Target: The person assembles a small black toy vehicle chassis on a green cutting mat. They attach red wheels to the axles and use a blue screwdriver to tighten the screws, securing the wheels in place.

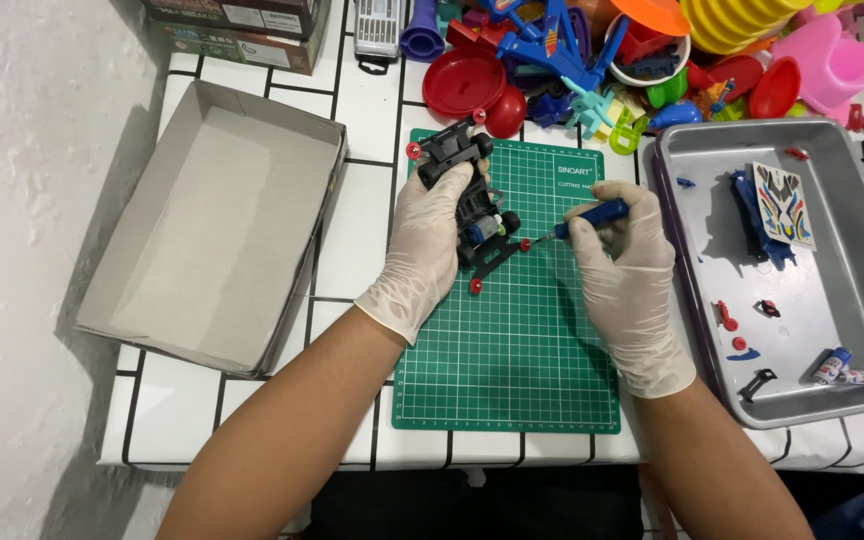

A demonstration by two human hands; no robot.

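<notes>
Presently, left hand [430,235] grips the black toy car chassis [472,205] at frame centre, over the green cutting mat [512,370]. Right hand [624,262] closes around a blue-handled screwdriver [587,218], tip at a red roller [525,244]. Judgement: keep the driver square to the screw, chassis pinned firmly, pressure light.

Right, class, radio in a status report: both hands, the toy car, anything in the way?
Left hand grips toy car chassis. Right hand holds blue screwdriver, tip at chassis. Cutting mat underneath.

Matt rubbery cutting mat [512,350], dull metal tray [842,290], cardboard box [212,230]
</notes>
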